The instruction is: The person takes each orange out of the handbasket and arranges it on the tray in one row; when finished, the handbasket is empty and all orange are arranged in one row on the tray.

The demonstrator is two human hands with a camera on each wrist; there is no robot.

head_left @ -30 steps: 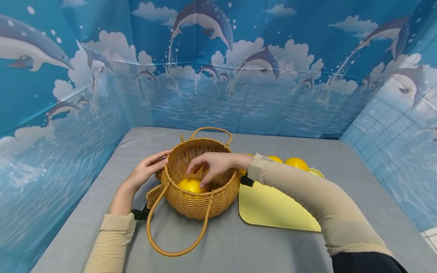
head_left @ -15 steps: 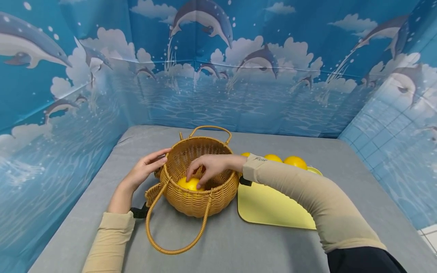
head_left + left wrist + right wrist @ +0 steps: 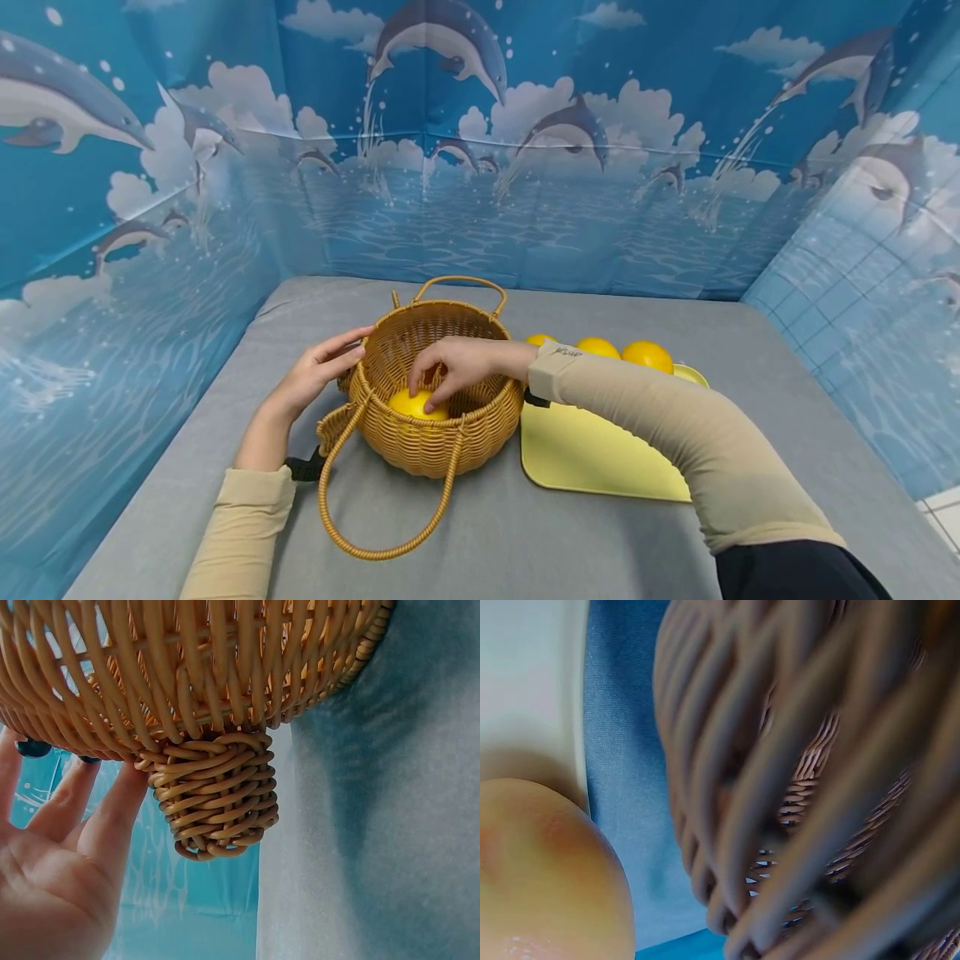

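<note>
A round wicker basket (image 3: 442, 450) with looped handles stands on the grey surface, its mouth tilted up. My right hand (image 3: 467, 363) reaches over the rim, thumb and fingers curled onto a yellow-orange round fruit, an orange (image 3: 411, 405) by its look, inside at the near left. The basket wall hides the fruit's lower part. My left hand (image 3: 318, 369) rests with extended fingers against the basket's left rim. In the left wrist view, the fingers of that left hand (image 3: 67, 855) touch the weave beside a small wicker projection (image 3: 217, 796). The right wrist view shows no hand.
A pale yellow tray (image 3: 600, 454) lies right of the basket, partly under the right forearm. Several more oranges (image 3: 648, 356) sit along its far side. One basket handle (image 3: 382, 553) droops toward the front. A dolphin-print curtain (image 3: 555, 208) encloses the back and sides.
My right hand has lowered slightly and closed onto the orange, which shifted a little left in the basket. The left hand keeps its place at the rim. The view has moved slightly.
</note>
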